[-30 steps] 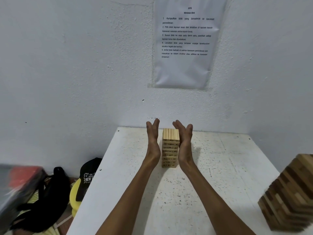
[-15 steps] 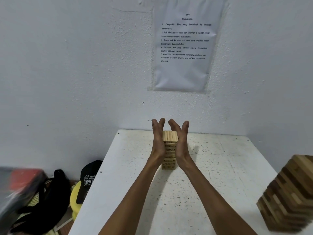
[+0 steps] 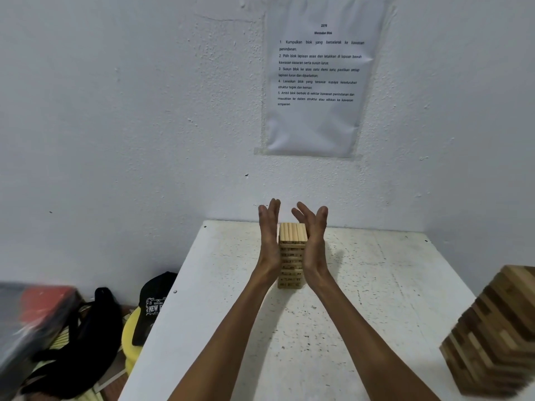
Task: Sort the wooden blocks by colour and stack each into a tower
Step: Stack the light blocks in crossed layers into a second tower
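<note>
From the head camera, we could read most of the printed sheet (image 3: 317, 82) taped to the white wall. It was headed "2376" with a title under it that looked like "Menindan Blok", followed by five numbered lines in Malay. The first began "Kumpulkan blok yang berselerak" and the third "Susun blok ke atas satu demi satu". On the black cap (image 3: 153, 302) beside the table's left edge we made out white lettering starting "NEW"; the rest was cut off.

The pale wooden tower (image 3: 292, 256) stood upright on the speckled white table (image 3: 376, 290), near its far edge by the wall. The left hand (image 3: 268, 241) lay flat against the tower's left side and the right hand (image 3: 315, 241) against its right side. Both had their fingers straight and reaching above the top layer, curled round nothing.

At the right edge of the frame stood a tower of mixed dark and light blocks (image 3: 498, 337), blurred and well apart from the pale one.

Left of the table lay a black bag (image 3: 86, 342); we could not tell what it held. Beside it were a yellow object (image 3: 130, 340) under the cap and a blurred red-and-black shape (image 3: 37, 308).
</note>
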Motion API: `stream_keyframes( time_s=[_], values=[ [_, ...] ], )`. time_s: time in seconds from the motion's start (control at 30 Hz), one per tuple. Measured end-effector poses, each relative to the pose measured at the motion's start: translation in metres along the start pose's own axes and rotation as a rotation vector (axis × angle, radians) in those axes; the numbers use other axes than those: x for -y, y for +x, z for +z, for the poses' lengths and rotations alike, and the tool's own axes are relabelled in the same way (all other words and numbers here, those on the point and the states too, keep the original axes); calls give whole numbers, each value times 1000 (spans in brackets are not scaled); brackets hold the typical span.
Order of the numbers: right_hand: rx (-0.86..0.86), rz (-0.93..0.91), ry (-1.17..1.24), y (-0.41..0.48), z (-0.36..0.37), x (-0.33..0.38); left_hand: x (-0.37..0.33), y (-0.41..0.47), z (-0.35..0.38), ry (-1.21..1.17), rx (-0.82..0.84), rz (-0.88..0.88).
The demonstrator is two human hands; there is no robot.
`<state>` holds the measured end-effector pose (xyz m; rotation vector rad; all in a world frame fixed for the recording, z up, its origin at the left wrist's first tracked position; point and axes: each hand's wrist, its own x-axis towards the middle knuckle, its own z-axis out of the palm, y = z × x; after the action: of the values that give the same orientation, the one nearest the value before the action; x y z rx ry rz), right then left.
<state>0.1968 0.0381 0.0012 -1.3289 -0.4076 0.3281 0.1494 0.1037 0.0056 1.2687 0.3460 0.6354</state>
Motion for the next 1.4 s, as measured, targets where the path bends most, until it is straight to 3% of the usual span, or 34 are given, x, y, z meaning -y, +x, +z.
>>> stream_keyframes(
  time_s=[0.17, 0.3, 0.43, 1.4],
  values=[
    [78, -206, -186, -7, -49, 1, 7, 0, -45, 185, 4, 128],
    [250, -256, -370, -10, -78, 7, -3, -4, -76, 463, 205, 161],
    [333, -235, -417, -8, -85, 13, -15, -7, -81, 607, 290, 193],
    [355, -142, -439, -7, -81, 20, -15, -4, -78, 564, 260, 137]
  ],
)
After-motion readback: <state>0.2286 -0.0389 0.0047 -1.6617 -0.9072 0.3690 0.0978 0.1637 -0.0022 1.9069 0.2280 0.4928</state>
